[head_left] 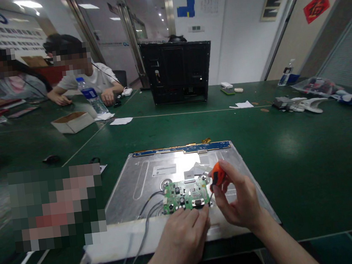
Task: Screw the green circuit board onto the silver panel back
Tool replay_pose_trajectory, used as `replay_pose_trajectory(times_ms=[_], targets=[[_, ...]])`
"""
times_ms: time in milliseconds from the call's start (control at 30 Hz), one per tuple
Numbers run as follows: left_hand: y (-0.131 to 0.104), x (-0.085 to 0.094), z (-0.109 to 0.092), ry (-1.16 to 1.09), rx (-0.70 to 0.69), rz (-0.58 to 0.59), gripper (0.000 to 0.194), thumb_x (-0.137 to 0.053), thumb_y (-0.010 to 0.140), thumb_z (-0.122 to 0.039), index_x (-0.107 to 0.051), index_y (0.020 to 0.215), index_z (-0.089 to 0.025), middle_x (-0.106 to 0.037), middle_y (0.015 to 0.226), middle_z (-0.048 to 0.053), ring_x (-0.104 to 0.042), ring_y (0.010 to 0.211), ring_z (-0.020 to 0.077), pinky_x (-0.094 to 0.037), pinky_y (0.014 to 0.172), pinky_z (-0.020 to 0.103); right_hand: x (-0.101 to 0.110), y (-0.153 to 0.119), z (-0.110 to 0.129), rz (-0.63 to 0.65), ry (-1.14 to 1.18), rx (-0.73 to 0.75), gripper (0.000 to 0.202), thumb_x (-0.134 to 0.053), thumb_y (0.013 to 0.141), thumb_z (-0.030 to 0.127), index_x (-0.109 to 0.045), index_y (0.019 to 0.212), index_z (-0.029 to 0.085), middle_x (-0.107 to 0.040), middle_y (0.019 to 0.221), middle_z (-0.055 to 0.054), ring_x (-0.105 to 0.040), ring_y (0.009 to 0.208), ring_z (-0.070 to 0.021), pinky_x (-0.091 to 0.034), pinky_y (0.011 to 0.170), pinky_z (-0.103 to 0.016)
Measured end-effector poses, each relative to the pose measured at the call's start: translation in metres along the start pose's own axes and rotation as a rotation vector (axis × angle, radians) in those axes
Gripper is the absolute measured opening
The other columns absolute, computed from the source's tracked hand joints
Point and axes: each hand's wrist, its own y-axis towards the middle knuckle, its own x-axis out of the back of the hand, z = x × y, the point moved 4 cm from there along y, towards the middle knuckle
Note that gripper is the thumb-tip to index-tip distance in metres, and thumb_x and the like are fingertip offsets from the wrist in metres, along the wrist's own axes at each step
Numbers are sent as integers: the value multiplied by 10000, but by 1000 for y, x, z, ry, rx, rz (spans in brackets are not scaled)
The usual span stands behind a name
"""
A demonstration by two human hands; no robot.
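Note:
A green circuit board (185, 192) lies on the silver metal back of a display panel (144, 184), with cables (148, 220) running off its left side. My left hand (187, 232) is closed, its fingers curled at the board's near edge and steadying it. In my right hand (239, 197) I grip a screwdriver (218, 174) by its orange and black handle. The thin shaft points down to the board's lower right corner; I cannot make out the tip. Along the panel's far edge runs a blue circuit strip (178, 150).
A black monitor housing (178, 72) stands upright at the back. Left of it are a water bottle (91, 95), an open cardboard box (73, 121) and two people seated. White plastic parts (300, 104) and a plastic bag (317, 86) lie at the right on the green table (301, 168).

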Motion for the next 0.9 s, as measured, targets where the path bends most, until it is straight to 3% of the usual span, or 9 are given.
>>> replay_pose_trajectory(times_ms=[433, 800, 900], targets=[[0, 2, 0, 11, 3, 1, 258, -329, 964, -145, -564, 1064, -107, -570, 642, 12, -525, 508, 168, -405, 489, 307, 0, -1, -2, -42, -70, 29, 619, -581, 811, 111, -318, 1367, 180, -594, 757, 16, -484, 492, -97, -462, 425, -244], [3, 3, -1, 15, 3, -2, 277, -308, 963, -141, -575, 1033, -114, -552, 607, 9, -512, 495, 150, -395, 476, 277, 0, 2, 2, 2, 3, -18, 660, -529, 803, 80, -286, 1408, 177, -668, 944, -66, -517, 518, -93, -479, 423, -230], [1, 2, -1, 16, 7, 13, 271, -316, 961, -139, -571, 1047, -114, -562, 623, 15, -518, 504, 153, -406, 489, 284, 1, 1, 1, -11, -21, -23, 664, -540, 795, 72, -300, 1403, 182, -666, 900, -44, -500, 490, -90, -464, 403, -228]])
